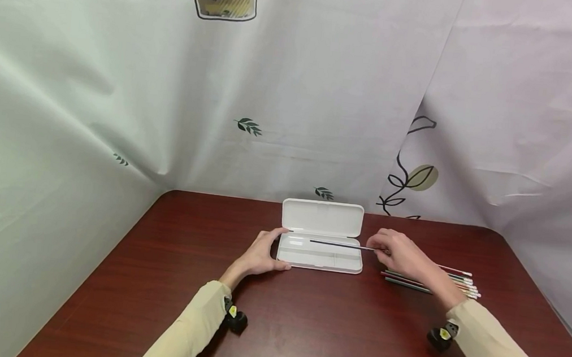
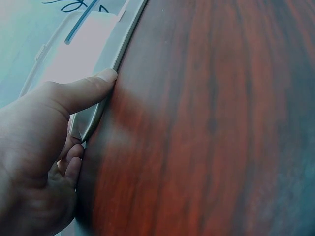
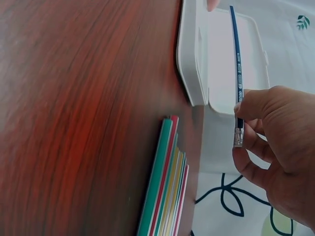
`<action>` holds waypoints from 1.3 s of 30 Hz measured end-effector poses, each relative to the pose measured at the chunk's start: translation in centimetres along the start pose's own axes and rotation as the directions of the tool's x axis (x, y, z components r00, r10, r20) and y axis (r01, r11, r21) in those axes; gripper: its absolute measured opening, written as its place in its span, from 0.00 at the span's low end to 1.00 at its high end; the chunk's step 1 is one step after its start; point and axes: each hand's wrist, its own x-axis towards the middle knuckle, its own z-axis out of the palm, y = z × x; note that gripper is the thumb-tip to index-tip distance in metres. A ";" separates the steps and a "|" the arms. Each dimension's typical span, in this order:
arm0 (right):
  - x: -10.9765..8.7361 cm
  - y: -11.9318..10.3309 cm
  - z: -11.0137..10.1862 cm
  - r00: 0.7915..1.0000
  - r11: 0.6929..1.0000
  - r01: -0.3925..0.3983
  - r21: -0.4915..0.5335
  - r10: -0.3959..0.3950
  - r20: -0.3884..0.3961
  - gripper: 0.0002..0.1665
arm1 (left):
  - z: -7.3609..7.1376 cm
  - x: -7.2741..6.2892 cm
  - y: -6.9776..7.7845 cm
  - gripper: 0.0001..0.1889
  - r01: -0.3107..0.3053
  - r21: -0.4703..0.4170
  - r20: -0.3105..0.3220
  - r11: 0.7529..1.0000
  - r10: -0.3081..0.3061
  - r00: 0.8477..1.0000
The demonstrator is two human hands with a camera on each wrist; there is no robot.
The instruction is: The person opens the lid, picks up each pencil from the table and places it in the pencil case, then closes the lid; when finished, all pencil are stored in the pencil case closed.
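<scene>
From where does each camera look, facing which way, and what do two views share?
On the head, facing forward and down at the table, white case and cloth; left hand, right hand and sleeves show.
On the left wrist: facing the case's edge and table; left hand shows.
On the right wrist: facing the dark pencil, other pencils and case; right hand and a left fingertip show.
Shared: both wrist views show the case and dark pencil.

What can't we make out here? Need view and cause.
Pencil pile, exact count: in the head view the right arm covers part of it; in the right wrist view the bottom edge cuts it off.
Held pencil, lettering: right wrist view, too small to read.
Left hand, index fingertip contact: left wrist view, hidden behind the hand; head view, too small.
</scene>
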 end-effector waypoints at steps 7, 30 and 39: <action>1.1 -0.3 0.8 1.000 0.999 0.010 0.043 -0.010 0.007 0.16 | 0.1 0.0 -0.1 0.47 0.008 0.017 0.005 1.000 -0.008 1.000; 3.4 -0.5 3.1 0.999 0.997 -0.010 0.081 0.006 0.049 0.12 | 0.1 0.1 -0.1 0.47 0.005 0.016 0.003 1.000 -0.005 1.000; 3.9 -0.5 3.9 0.994 0.994 -0.048 0.096 0.038 0.099 0.11 | 0.2 0.1 0.0 0.47 0.007 0.015 -0.004 1.000 -0.007 1.000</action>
